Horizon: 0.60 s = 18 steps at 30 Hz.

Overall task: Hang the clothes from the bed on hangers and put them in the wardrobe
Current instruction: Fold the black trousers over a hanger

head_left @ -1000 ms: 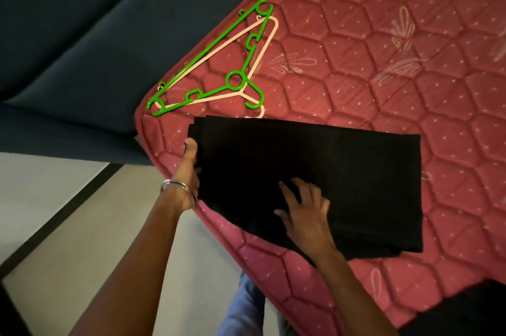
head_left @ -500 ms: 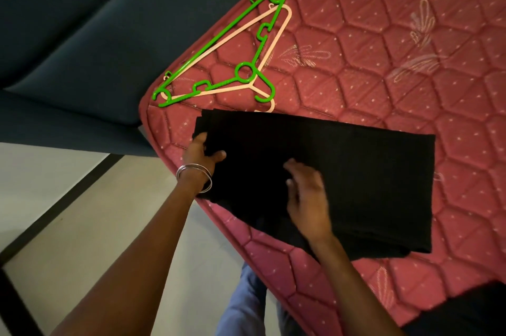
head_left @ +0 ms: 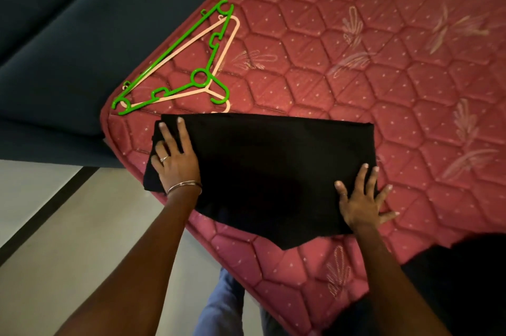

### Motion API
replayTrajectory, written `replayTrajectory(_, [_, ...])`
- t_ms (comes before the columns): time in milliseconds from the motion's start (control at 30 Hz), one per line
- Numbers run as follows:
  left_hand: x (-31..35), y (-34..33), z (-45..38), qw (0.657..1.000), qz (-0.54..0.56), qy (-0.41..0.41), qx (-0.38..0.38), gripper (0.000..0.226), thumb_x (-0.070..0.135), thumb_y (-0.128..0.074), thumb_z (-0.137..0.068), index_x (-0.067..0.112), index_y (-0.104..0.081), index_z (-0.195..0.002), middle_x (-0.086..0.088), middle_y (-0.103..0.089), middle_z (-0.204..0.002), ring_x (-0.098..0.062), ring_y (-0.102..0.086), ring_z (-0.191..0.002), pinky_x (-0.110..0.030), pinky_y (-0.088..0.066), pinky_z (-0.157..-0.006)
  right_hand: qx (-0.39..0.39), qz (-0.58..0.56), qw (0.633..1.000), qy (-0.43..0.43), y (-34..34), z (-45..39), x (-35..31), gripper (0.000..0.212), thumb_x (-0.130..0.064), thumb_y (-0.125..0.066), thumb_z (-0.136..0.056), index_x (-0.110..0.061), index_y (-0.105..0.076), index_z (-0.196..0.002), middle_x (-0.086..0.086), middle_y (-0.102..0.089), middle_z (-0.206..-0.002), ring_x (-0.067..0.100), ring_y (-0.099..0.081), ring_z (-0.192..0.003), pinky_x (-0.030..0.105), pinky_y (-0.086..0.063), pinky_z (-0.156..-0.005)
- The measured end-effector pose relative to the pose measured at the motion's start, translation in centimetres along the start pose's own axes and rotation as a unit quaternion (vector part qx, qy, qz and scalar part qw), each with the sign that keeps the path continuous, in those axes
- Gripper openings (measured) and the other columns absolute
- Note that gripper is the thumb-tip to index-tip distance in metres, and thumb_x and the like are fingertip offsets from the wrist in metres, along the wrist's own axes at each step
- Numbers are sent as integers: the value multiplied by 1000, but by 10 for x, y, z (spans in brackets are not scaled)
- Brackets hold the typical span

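A folded black garment (head_left: 268, 168) lies flat near the corner of the red quilted mattress (head_left: 383, 67). My left hand (head_left: 175, 157) rests flat on its left end with fingers spread. My right hand (head_left: 361, 198) presses flat on its right end, fingers spread, partly over the mattress. Just beyond the garment, a green hanger (head_left: 200, 78) lies on top of a pale pink hanger (head_left: 230, 40). The pink hanger's hook is partly tucked under the garment's far edge.
A dark blue upholstered surface (head_left: 82, 34) borders the mattress on the left. Pale floor (head_left: 68, 240) with a dark strip lies below the mattress corner. Another dark cloth (head_left: 465, 281) sits at the lower right. My blue trouser leg (head_left: 219, 305) shows by the bed.
My left hand let go of the garment's left edge and now lies flat on top of it. My right hand slid from the middle to the right end, fingers spread.
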State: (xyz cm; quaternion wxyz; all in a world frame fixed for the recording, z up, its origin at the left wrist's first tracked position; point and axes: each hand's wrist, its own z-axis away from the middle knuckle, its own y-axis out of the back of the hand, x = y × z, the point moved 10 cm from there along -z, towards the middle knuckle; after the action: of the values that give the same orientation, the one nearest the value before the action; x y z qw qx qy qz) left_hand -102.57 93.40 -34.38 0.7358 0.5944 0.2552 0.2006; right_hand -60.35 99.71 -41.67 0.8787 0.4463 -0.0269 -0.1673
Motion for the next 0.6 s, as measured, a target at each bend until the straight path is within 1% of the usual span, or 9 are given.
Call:
replayTrajectory(67, [29,-5,16,994,-40,-101,-30,82,1,-56,-85,26,-15,-151,-24,-9,-155,-44,-38,-127,-60,-38,-95,-17,38,999,-25,3,8,1,76,-58,-35,-94,-28,2,-153,-2,15,-160,36,14,-145,74,-4,-106])
replayTrajectory(133, [49,-26,40,971,-73,-197,-110,83,7,-54,-88,35,-7,-150,-12,7,-158,-39,-21,-140,-61,-25,-108,-24,97,995,-17,7,20,-6,73,-48,-45,-94,-22,-11,-153,11,8,-160,37,10,-145,70,-7,-109])
replayTrajectory(233, [35,-44,53,957,-42,-128,-256,92,8,-54,-90,44,9,-146,2,21,-157,-29,-1,-146,-60,-13,-113,-24,101,993,63,17,45,-33,55,-39,-51,-93,-25,-35,-144,11,-8,-159,33,-2,-145,60,-15,-110])
replayTrajectory(267, [37,-41,53,956,-23,-109,-273,89,9,-55,-90,43,4,-147,2,15,-158,-28,-3,-146,-59,-16,-112,-26,82,992,90,21,53,-43,47,-37,-52,-93,-26,-44,-138,8,-17,-157,30,-10,-142,56,-19,-110])
replayTrajectory(333, [43,-30,49,955,52,-78,-283,66,18,-55,-91,36,-24,-146,-4,-18,-157,-29,-26,-140,-55,-28,-110,-36,24,990,134,30,62,-65,35,-33,-53,-94,-25,-55,-129,3,-37,-146,27,-26,-134,50,-26,-106])
replayTrajectory(400, [39,-12,36,951,188,-39,-243,37,21,-52,-93,29,-54,-129,-7,-56,-131,-26,-57,-112,-43,-44,-98,-45,-42,980,187,38,67,-97,30,-30,-55,-94,-22,-61,-123,3,-54,-130,26,-42,-124,45,-35,-102])
replayTrajectory(433, [33,0,29,941,259,-20,-216,29,18,-52,-93,26,-62,-119,-6,-65,-116,-23,-63,-95,-35,-49,-89,-41,-79,972,218,44,69,-117,28,-27,-57,-94,-19,-64,-119,4,-61,-122,27,-51,-118,42,-41,-99])
replayTrajectory(500, [12,22,13,914,370,22,-164,23,10,-55,-91,20,-69,-105,-6,-71,-98,-22,-64,-75,-29,-51,-77,-28,-151,951,269,61,72,-164,22,-18,-61,-91,-12,-68,-110,7,-69,-107,25,-63,-103,30,-47,-91])
replayTrajectory(600, [-21,36,-24,858,488,85,-134,28,0,-53,-90,24,-68,-89,-7,-72,-84,-24,-63,-69,-37,-53,-77,-15,-244,934,259,79,56,-228,13,-2,-61,-88,-2,-70,-97,10,-72,-94,22,-67,-90,10,-38,-74])
